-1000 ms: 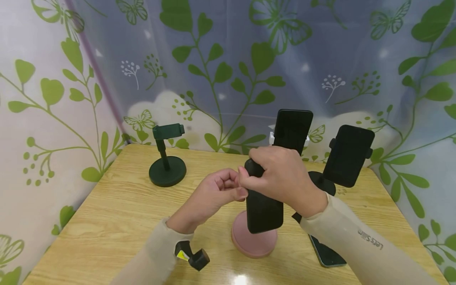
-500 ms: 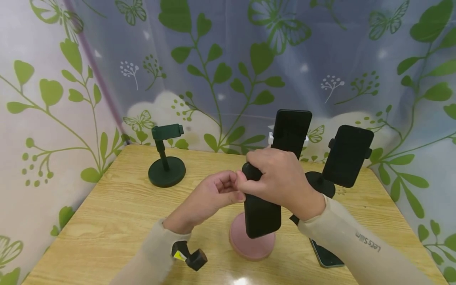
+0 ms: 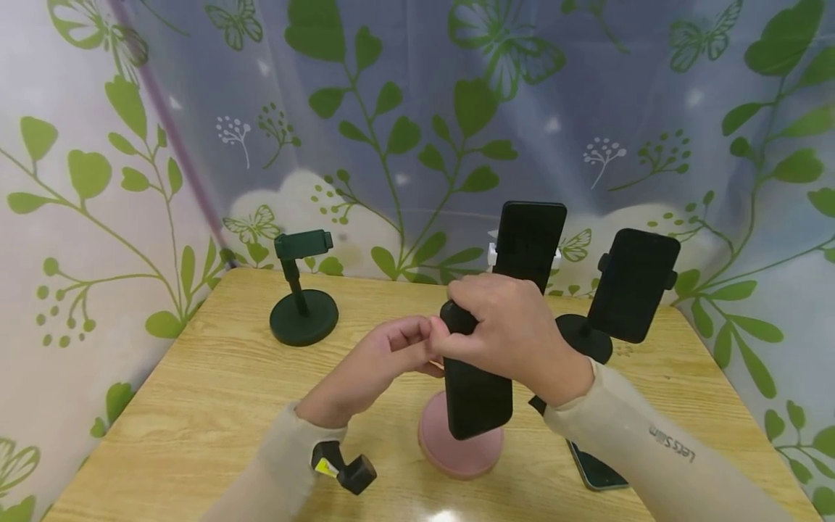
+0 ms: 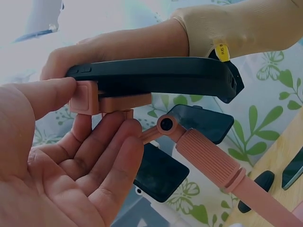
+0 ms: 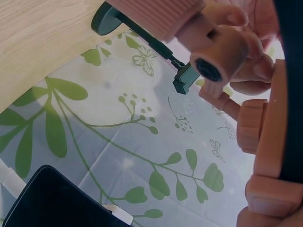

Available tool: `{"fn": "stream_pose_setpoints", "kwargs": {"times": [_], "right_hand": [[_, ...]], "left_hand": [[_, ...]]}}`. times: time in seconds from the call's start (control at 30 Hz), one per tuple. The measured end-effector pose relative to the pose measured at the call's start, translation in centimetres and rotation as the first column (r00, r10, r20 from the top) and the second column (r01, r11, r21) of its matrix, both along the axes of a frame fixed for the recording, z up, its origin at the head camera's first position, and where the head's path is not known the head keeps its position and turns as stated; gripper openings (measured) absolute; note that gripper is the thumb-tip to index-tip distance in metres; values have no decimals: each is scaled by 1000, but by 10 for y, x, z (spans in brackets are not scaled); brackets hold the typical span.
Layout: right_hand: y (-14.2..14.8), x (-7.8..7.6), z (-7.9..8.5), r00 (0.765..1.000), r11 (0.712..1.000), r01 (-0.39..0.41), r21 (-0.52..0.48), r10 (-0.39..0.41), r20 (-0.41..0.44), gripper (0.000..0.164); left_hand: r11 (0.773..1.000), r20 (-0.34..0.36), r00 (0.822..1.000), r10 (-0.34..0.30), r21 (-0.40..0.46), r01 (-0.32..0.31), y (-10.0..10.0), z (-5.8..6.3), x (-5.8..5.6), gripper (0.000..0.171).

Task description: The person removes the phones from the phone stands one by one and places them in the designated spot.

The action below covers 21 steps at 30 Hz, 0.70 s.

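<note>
A black phone (image 3: 479, 402) lies tilted against the clamp (image 4: 83, 98) of a pink phone stand. My right hand (image 3: 515, 330) grips the phone's upper part from above, fingers wrapped over its far side. Beside the phone's upper left edge is my left hand (image 3: 391, 359). In the left wrist view its thumb presses the end of the clamp, and its other fingers curl beneath. The stand's ribbed stem (image 4: 208, 153) slants down from a ball-like joint (image 5: 222, 54). Its round pink base (image 3: 457, 464) rests on the table below the phone.
A dark green stand (image 3: 304, 317) stands at the table's back left. Behind my right hand, a phone (image 3: 531, 239) sits in a white holder. Further right, another phone (image 3: 634, 286) is in a black stand. A phone (image 3: 596, 467) lies flat under my right forearm.
The phone's lower end has dropped slightly toward the base. My left thumb and fingers have shifted a little at the clamp. My right hand keeps its grip.
</note>
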State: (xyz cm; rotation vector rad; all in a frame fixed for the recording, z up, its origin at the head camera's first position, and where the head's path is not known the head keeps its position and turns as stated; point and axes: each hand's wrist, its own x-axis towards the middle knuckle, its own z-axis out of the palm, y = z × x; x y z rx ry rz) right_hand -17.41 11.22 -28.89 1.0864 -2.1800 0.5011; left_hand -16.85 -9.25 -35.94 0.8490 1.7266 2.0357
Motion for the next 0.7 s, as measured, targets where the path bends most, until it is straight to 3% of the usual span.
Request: {"fn": "stream_pose_setpoints", "kwargs": {"times": [0.4, 0.7], "right_hand": [[0, -1, 0, 1000, 1000, -3, -2, 3, -5, 34], [-1, -1, -1, 1000, 1000, -11, 0, 11, -22, 34]], "left_hand": [[999, 75, 996, 49, -2, -49, 1, 0, 2, 26], [998, 34, 998, 55, 8, -56, 2, -2, 1, 25]]}}
